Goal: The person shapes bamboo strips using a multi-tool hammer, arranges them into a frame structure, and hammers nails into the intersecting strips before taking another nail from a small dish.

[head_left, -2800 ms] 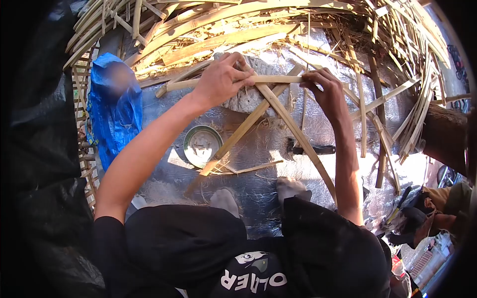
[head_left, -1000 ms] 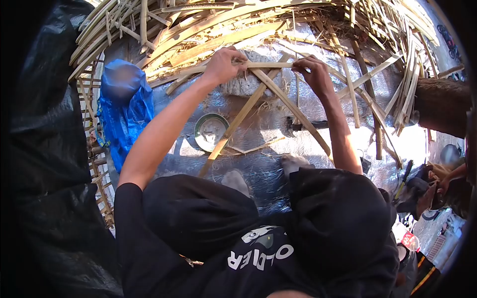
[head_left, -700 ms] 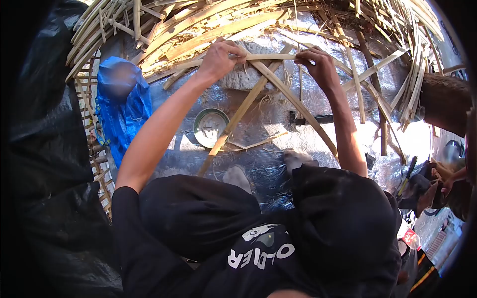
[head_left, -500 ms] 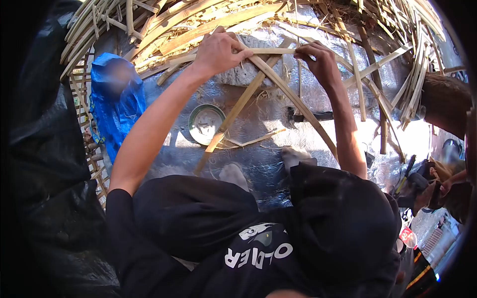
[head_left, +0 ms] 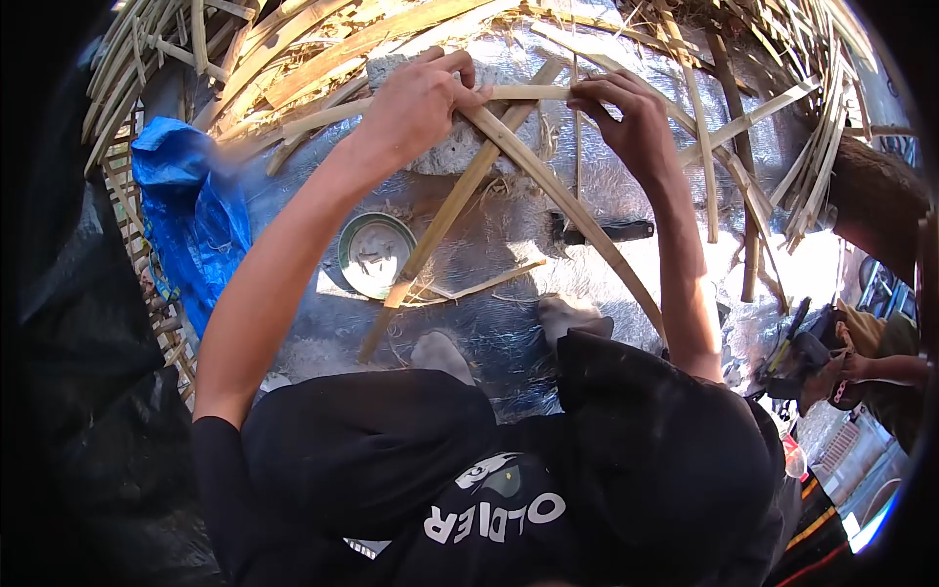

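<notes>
Lying at the far left, a blue plastic bag (head_left: 201,230) is seen well apart from both hands, so little trouble is expected from it. Further right, a round bowl (head_left: 377,231) with whitish pieces inside is set on the silvery sheet (head_left: 494,235). The lower part of a slanting bamboo strip (head_left: 458,199) passes just beside it; if this strip were pushed, the bowl could be tipped and its pieces spilled.

By the left hand (head_left: 416,108), a lighter bamboo strip (head_left: 528,93) is pinched between thumb and fingers. It is held crosswise above the greyish block (head_left: 440,152); whether the block is touched cannot be told. The upper end of a second slanting strip (head_left: 577,205) is met near the left thumb, so the held strip could be caught there and twisted.

Below, a dark object (head_left: 611,231) lies on the sheet, its kind unclear. By the right hand (head_left: 631,117), the lighter strip is gripped with the fingertips. If it is bent unevenly, it could be cracked, and bare fingers could be pricked by splinters.
</notes>
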Available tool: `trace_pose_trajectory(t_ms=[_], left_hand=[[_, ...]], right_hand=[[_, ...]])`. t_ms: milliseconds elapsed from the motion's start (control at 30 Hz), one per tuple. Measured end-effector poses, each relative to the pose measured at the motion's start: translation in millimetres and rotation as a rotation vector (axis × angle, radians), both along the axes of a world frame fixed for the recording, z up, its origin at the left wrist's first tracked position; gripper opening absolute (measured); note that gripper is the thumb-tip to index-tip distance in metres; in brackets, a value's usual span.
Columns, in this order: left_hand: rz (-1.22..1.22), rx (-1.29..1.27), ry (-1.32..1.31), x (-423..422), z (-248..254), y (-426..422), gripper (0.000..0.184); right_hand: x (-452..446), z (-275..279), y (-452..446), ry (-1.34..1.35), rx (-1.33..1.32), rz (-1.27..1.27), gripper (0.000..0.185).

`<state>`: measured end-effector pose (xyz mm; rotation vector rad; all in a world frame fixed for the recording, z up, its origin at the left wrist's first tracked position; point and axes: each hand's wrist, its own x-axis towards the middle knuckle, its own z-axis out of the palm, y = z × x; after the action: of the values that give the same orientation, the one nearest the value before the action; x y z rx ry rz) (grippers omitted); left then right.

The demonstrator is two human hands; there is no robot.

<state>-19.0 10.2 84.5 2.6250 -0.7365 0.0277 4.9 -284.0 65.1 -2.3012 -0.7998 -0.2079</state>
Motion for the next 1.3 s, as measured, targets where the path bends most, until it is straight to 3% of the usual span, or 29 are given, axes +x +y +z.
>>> trace_pose_trajectory(t_ms=[133,333,367,400,467,733,833,900,1067,1133,1167,1233,1300], left_hand=[[0.017,0.061,0.019,-1.0,1.2,-6.9,0.029],[0.020,0.023,0.001,-0.5,1.8,-5.1,0.025],[0.035,0.024,0.034,0.2,3.6,-4.6,0.025],[0.050,0.026,0.065,-0.1,4.0,-4.2,0.026],[0.044,-0.035,0.009,1.5,1.2,-1.0,0.022],[0.076,-0.033,0.077,-10.1,2.8,4.5,0.024],[0.065,-0.029,-0.016,-18.0,-0.1,8.7,0.023],[0.049,-0.006,-0.026,-23.3,-0.1,10.7,0.034],[0.087,0.038,-0.064,-28.8,-5.9,7.1,0.027],[0.088,0.065,-0.076,-30.3,-5.3,4.3,0.025],[0.080,0.097,-0.076,-31.1,-4.9,3.3,0.024],[0.076,0.129,-0.077,-32.8,-4.2,1.5,0.024],[-0.027,0.175,-0.320,-34.2,-5.4,-1.3,0.027]], right_hand=[[-3.8,16.3,1.4,0.179,0.084,-0.068,0.017],[7.8,7.6,19.2,0.006,0.018,-0.157,0.028],[11.4,0.8,24.8,0.209,0.112,-0.235,0.037],[14.9,-0.7,29.3,0.215,0.112,-0.233,0.037],[23.8,-0.1,37.8,0.551,0.131,-0.221,0.037],[32.2,-6.6,43.6,0.550,0.167,-0.178,0.028],[29.0,-2.6,49.9,0.515,0.125,-0.162,0.026],[27.7,-1.1,53.6,0.500,0.097,-0.160,0.025],[22.8,-1.5,54.3,0.467,0.099,-0.148,0.023],[15.4,3.2,55.3,0.103,0.061,-0.215,0.020],[8.7,8.4,51.6,0.061,0.059,-0.227,0.023],[-8.9,21.9,50.4,0.160,0.135,-0.184,0.023],[-23.3,33.5,49.0,0.443,0.253,-0.108,0.023]])
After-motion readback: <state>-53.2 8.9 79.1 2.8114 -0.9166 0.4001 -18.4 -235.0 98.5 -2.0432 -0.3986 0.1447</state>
